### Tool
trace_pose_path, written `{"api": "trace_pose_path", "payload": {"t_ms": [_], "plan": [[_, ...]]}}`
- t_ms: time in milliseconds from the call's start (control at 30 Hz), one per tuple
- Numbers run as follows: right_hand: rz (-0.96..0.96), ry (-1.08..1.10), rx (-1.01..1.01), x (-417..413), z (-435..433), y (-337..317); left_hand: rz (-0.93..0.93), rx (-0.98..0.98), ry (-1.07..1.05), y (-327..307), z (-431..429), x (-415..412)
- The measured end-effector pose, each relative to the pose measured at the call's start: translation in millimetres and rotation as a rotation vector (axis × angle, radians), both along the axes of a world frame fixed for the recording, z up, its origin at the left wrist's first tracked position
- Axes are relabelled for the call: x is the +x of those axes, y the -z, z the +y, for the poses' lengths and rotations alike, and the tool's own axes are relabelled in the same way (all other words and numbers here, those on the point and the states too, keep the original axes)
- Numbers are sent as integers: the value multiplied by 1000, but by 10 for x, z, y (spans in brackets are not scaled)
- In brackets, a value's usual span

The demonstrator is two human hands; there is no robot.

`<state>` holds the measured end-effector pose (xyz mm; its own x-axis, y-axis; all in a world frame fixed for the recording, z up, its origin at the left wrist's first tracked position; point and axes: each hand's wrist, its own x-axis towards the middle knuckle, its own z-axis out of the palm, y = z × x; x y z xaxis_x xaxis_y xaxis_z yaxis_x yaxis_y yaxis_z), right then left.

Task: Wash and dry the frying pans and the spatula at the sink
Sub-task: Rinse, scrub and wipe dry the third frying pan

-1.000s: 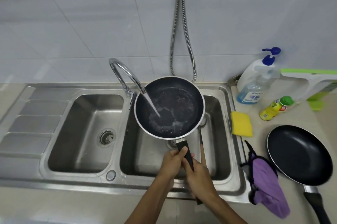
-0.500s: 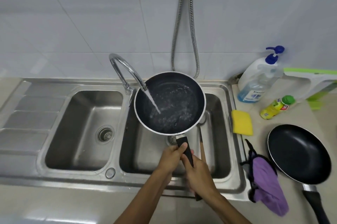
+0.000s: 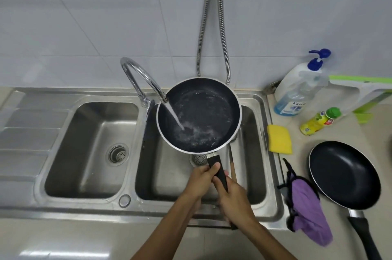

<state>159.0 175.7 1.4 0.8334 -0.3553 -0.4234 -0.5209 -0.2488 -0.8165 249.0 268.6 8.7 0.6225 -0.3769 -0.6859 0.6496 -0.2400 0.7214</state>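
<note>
A dark frying pan [image 3: 207, 109] with a pale rim hangs over the right sink basin [image 3: 252, 153] under the running tap [image 3: 140, 77]; water pools and splashes inside it. My left hand [image 3: 200, 179] and my right hand [image 3: 233, 198] both grip its black handle, left nearer the pan. A wooden spatula handle [image 3: 233, 169] leans in the basin just right of my hands, its head hidden. A second black frying pan [image 3: 343, 173] lies on the counter at the right, handle toward me.
A yellow sponge [image 3: 279, 139] sits by the basin's right edge. A purple cloth [image 3: 307, 211] lies beside the second pan. A pump soap bottle [image 3: 297, 92] and a small yellow bottle [image 3: 318, 122] stand at the back right. The left basin [image 3: 84, 153] holds nothing.
The water in the pan has shifted and swirled under the stream. Both hands keep their grip on the handle; the pan stays in about the same place.
</note>
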Motion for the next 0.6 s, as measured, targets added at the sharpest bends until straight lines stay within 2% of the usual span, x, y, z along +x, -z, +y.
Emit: {"api": "trace_pose_path", "payload": {"t_ms": [200, 600], "plan": [[7, -71, 12, -134, 85, 27, 30, -21, 28, 106, 210, -110], [48, -99, -262, -273, -200, 42, 148, -55, 23, 253, -211, -212]]}}
